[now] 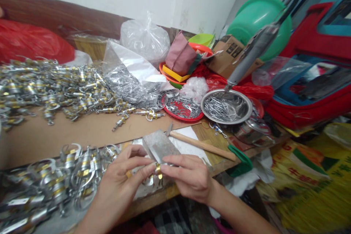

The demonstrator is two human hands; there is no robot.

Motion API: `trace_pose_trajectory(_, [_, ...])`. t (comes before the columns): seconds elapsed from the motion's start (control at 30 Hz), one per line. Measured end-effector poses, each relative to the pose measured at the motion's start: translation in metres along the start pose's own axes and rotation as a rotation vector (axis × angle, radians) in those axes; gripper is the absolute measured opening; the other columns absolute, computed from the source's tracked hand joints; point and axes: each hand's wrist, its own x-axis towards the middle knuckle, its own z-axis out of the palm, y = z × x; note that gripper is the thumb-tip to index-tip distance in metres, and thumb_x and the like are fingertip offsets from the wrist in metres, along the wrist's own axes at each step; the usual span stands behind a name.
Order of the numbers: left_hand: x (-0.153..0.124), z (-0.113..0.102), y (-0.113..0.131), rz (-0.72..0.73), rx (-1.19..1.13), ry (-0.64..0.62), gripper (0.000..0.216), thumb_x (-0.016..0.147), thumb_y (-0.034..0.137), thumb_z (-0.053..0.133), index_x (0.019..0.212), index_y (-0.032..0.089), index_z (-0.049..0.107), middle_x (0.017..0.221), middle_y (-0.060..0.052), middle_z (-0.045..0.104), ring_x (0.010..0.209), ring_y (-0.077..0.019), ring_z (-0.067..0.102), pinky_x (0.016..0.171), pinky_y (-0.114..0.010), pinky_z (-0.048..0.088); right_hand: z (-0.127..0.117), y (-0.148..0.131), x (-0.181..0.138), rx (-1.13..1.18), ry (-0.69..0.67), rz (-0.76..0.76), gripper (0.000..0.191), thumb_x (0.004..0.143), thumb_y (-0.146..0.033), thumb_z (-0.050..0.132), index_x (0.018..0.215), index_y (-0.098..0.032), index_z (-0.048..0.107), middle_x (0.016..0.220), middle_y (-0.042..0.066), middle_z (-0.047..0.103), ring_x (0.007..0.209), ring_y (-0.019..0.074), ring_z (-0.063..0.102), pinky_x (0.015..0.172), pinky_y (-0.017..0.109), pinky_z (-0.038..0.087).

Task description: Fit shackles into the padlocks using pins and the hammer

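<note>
My left hand (120,182) and my right hand (189,175) meet at the near edge of the workbench, fingertips pinched together on a small brass-and-silver metal clasp (158,170). The clasp is held against the near end of a grey metal block (160,146) lying on white paper. A heap of similar silver and brass clasps (63,175) lies just left of my left hand. A wooden-handled hammer (201,145) rests just beyond my right hand.
A larger pile of clasps (52,87) covers the far left of the brown cardboard (82,129). A steel bowl of pins (226,106), a red dish of small parts (183,109), plastic bags, stacked baskets, a green basin (257,22) and red stools crowd the back right.
</note>
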Motion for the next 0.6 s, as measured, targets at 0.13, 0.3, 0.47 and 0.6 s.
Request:
trace_pose_trajectory(0.13, [0.001, 0.004, -0.004, -0.228, -0.219, -0.074, 0.014, 0.069, 0.036, 0.064, 0.070, 0.025, 0.073, 0.077, -0.001, 0.070, 0.079, -0.0215, 0.061, 0.074, -0.029, 0.042, 0.003, -0.004, 0.003, 0.103, 0.018, 0.125, 0.017, 0.079, -0.014, 0.056, 0.092, -0.017, 0.066, 0.086, 0.008, 0.068, 0.075, 0.0125, 0.065, 0.067, 0.018, 0.053])
trace_pose_trajectory(0.3, [-0.001, 0.009, -0.004, -0.314, -0.266, -0.042, 0.022, 0.068, 0.039, 0.064, 0.074, 0.019, 0.072, 0.069, -0.002, 0.071, 0.072, -0.0204, 0.060, 0.068, -0.028, 0.043, 0.001, -0.001, -0.001, -0.013, -0.003, 0.035, 0.023, 0.080, -0.010, 0.050, 0.096, -0.018, 0.065, 0.091, 0.008, 0.068, 0.076, 0.0137, 0.064, 0.065, 0.022, 0.052])
trace_pose_trajectory(0.47, [0.000, 0.000, 0.005, -0.195, -0.192, -0.151, 0.015, 0.073, 0.032, 0.061, 0.067, 0.022, 0.070, 0.073, 0.001, 0.070, 0.072, -0.0174, 0.060, 0.069, -0.023, 0.042, -0.003, 0.000, -0.001, -0.092, -0.038, -0.084, 0.027, 0.079, -0.009, 0.047, 0.100, -0.016, 0.063, 0.095, 0.009, 0.068, 0.065, 0.0143, 0.060, 0.055, 0.026, 0.047])
trace_pose_trajectory(0.6, [-0.001, -0.002, 0.002, -0.178, -0.246, -0.129, 0.014, 0.071, 0.030, 0.063, 0.063, 0.022, 0.070, 0.072, 0.000, 0.071, 0.072, -0.0170, 0.061, 0.070, -0.023, 0.043, -0.001, -0.005, 0.007, -0.048, -0.022, -0.014, 0.023, 0.077, -0.008, 0.051, 0.093, -0.015, 0.065, 0.091, 0.009, 0.069, 0.068, 0.0146, 0.063, 0.058, 0.025, 0.050])
